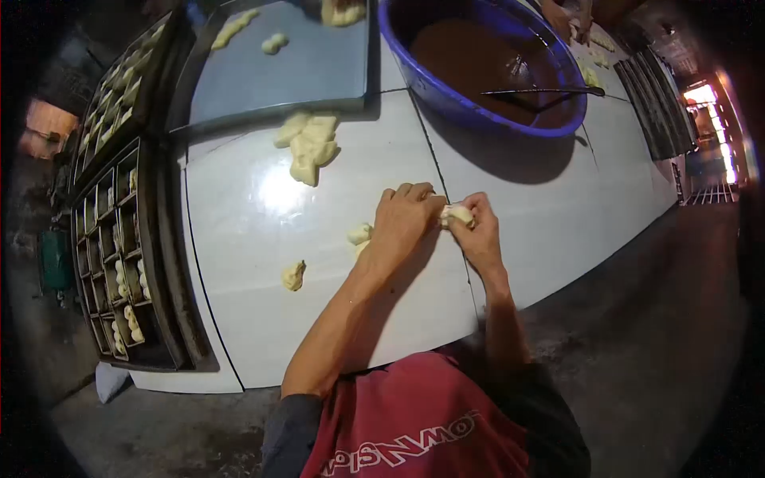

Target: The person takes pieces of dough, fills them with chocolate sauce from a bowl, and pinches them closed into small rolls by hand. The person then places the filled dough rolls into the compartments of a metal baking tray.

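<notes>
Over the white tiled table (526, 223), both my hands work on a piece of pale dough (457, 213). My right hand (480, 235) pinches its right end between thumb and fingers. My left hand (406, 215) is closed over the other end, its curled fingers hiding part of the dough. Another dough lump (359, 234) lies beside my left wrist, partly covered by the forearm. Farther left sits a small dough scrap (293, 276). A larger pile of dough pieces (309, 147) rests toward the back of the table.
A purple basin (478, 107) of brown liquid, with a long-handled utensil (550, 92) across it, stands at back right. A grey-blue tray (295, 68) holds some dough. Dark divided moulds (107, 271) with dough line the left side. Another person's hands (570, 20) show at far right.
</notes>
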The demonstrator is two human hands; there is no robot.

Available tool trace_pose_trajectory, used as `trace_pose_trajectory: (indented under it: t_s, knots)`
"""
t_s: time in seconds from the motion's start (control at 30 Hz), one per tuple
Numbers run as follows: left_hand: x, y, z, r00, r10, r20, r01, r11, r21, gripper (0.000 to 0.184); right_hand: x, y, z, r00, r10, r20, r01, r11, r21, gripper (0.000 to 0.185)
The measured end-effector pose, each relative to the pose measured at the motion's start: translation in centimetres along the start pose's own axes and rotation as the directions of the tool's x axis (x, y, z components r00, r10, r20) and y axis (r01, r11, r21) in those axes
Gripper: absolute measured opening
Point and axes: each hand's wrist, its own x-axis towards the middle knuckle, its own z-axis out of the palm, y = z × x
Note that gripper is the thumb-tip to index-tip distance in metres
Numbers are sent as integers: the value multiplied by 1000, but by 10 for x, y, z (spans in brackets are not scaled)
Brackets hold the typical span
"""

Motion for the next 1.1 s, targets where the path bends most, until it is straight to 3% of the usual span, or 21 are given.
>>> trace_pose_trajectory:
  t_s: [0.03, 0.1, 0.17, 0.27, 0.3, 0.4, 0.43, 0.53, 0.57, 0.63, 0.7, 0.73, 0.8, 0.9, 0.93, 1.0, 1.03, 1.07, 1.1]
  knots:
    - [3, -1, 6, 999, 1, 51, 0, 1000, -18, 25, 1, 0, -5, 998, 56, 37, -62, 983, 172, 13]
    - [2, 2, 16, 999, 32, 2, -32, 998, 54, 20, 1, -3, -18, 979, 160, 126, -196, 913, 357, 16]
    - [2, 1, 23, 999, 36, 5, -37, 989, 142, 23, 0, -13, -33, 939, 262, 224, -333, 860, 387, 20]
    - [2, 2, 32, 984, 129, -120, -89, 952, 294, 30, -10, -13, -54, 988, 104, 117, -149, 857, 494, 21]
    - [2, 5, 31, 997, 70, -36, -56, 951, 303, 36, -13, -14, -63, 993, 71, 99, -117, 767, 631, 23]
    - [-3, 7, 37, 999, 4, -32, 5, 961, 278, 39, -22, -23, -76, 997, 29, 67, -72, 573, 816, 29]
    - [-4, 6, 34, 999, -22, 34, 12, 968, 249, 43, -23, -19, -83, 988, -51, 144, -104, 466, 879, 35]
    - [-3, 5, 33, 999, -41, 21, 36, 978, 207, 48, -28, -42, -77, 997, -67, 40, -15, 344, 939, 45]
    - [-5, 6, 30, 999, -50, -4, 50, 990, 130, 57, -27, -51, -75, 989, -123, 83, -29, 388, 921, 48]
    - [-5, 17, 12, 1000, -25, 3, 25, 986, -162, 65, -23, -55, -68, 993, -20, 114, -82, 574, 815, 45]
    - [-1, 28, -3, 999, 10, 43, 15, 843, -538, 75, -22, -54, -57, 988, 62, 143, -146, 693, 706, 38]
    - [-2, 42, -12, 991, -84, 101, 128, 798, -590, 59, -19, -45, -50, 982, 76, 172, -176, 688, 704, 35]
    - [0, 50, -18, 953, -221, 209, 304, 685, -662, 41, -23, -46, -40, 976, 146, 162, -215, 756, 618, 28]
    - [-5, 44, -23, 946, -272, 175, 317, 667, -674, 30, -20, -57, -37, 959, 282, -12, -277, 949, 151, 23]
    - [-6, 38, -16, 957, -261, 129, 281, 709, -647, 34, -18, -54, -35, 985, 170, -38, -157, 959, 236, 23]
    - [-7, 37, -14, 941, -283, 183, 324, 604, -729, 46, -14, -42, -30, 992, -59, -114, 99, 919, 382, 24]
    - [-7, 44, -9, 958, -285, 29, 215, 652, -727, 53, -14, -44, -31, 996, -15, -83, 54, 867, 496, 27]
    - [-5, 51, -4, 953, -276, -126, 109, 698, -708, 61, -13, -51, -29, 995, -18, -103, 61, 898, 436, 29]
    - [0, 53, -6, 959, -166, -228, -1, 805, -593, 70, -13, -62, -27, 996, -40, -82, 73, 888, 455, 33]
